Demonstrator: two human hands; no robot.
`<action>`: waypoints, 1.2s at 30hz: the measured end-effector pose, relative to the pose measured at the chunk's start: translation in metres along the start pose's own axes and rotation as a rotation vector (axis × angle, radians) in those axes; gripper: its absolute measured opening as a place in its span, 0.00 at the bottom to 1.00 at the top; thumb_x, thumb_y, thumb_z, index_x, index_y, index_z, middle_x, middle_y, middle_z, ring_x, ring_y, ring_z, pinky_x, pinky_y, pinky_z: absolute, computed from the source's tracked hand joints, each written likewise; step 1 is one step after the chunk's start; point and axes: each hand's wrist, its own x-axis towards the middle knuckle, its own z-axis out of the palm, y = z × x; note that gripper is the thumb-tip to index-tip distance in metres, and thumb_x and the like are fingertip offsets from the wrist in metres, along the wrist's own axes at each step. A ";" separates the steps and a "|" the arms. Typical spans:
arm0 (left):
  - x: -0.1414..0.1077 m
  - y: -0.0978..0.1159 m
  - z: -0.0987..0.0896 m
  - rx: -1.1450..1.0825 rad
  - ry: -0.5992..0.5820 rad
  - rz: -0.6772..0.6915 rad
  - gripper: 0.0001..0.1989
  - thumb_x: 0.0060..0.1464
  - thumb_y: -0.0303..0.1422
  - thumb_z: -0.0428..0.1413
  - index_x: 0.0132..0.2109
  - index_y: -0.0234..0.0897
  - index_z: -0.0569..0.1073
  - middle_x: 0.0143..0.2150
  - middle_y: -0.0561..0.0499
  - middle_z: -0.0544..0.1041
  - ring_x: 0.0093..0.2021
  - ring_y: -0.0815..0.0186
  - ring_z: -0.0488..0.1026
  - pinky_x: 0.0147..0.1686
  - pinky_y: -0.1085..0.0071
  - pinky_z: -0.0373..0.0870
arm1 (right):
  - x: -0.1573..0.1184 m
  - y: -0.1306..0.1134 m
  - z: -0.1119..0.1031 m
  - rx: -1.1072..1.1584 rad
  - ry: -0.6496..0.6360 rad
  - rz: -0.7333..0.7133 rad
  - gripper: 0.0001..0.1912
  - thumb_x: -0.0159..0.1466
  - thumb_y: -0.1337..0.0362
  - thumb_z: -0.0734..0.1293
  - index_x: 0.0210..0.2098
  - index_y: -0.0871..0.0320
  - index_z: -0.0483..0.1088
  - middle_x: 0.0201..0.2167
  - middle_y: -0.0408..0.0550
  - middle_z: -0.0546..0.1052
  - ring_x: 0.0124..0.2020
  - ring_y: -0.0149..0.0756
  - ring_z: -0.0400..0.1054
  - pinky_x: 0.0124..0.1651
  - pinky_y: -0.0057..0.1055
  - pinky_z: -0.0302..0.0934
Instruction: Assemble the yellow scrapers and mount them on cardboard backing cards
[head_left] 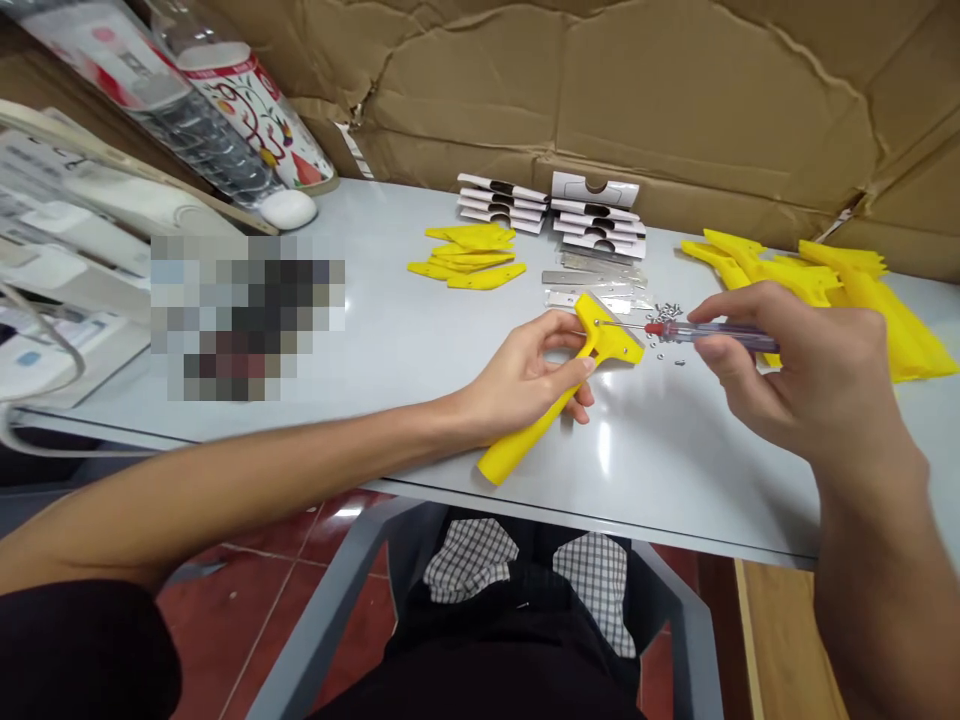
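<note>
Your left grip [517, 385] holds the yellow scraper [559, 403] over the surface [390, 340], handle [514, 450] slanting toward you, while the screwdriver [686, 334] held in your right grip [817, 370] points leftward to its left-hand screw [596, 322].

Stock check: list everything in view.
scraper: 1, yellow, centre
screwdriver: 1, purplish, centre
screws: many, silver, near screwdriver
metal strips: several, silver, behind scraper
folded cards: two stacks, white, back
flat pieces: several, yellow, centre
larger parts: several, yellow, right
bottles: 2, clear, left
boxes: several, white, left
pixelated patch: contents unreadable, left
cardboard: 1, brown, behind
table: 1, grey, centre
frame: 1, grey, below
floor: 1, red, below
panel: 1, tan, lower right
clothes: several, black, bottom
left hand: 1, bare, holding scraper
right hand: 1, bare, holding screwdriver
</note>
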 end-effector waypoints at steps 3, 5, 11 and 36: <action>0.000 -0.001 -0.001 0.000 -0.017 0.022 0.08 0.67 0.25 0.59 0.51 0.34 0.69 0.64 0.34 0.75 0.28 0.73 0.80 0.28 0.70 0.82 | -0.001 -0.003 0.000 -0.031 -0.063 0.055 0.10 0.78 0.58 0.62 0.44 0.47 0.75 0.17 0.36 0.69 0.18 0.35 0.67 0.26 0.36 0.58; -0.001 -0.001 -0.001 0.002 -0.028 0.032 0.08 0.67 0.25 0.59 0.51 0.34 0.69 0.64 0.33 0.75 0.28 0.73 0.80 0.28 0.69 0.82 | -0.002 -0.005 0.001 -0.034 -0.059 0.075 0.04 0.75 0.57 0.66 0.45 0.46 0.74 0.24 0.38 0.75 0.21 0.37 0.71 0.27 0.37 0.60; -0.001 0.001 0.000 0.011 -0.008 0.026 0.08 0.67 0.26 0.60 0.50 0.35 0.70 0.62 0.36 0.77 0.28 0.73 0.80 0.28 0.71 0.82 | -0.002 -0.001 0.006 0.087 0.021 0.032 0.15 0.62 0.60 0.77 0.47 0.46 0.72 0.33 0.37 0.81 0.24 0.38 0.75 0.25 0.36 0.63; -0.002 -0.001 -0.003 0.039 -0.020 0.049 0.09 0.67 0.26 0.61 0.50 0.37 0.70 0.48 0.44 0.82 0.27 0.70 0.80 0.29 0.68 0.82 | 0.000 -0.005 0.008 0.100 0.062 0.000 0.16 0.71 0.63 0.69 0.57 0.46 0.72 0.39 0.44 0.83 0.30 0.39 0.76 0.30 0.37 0.68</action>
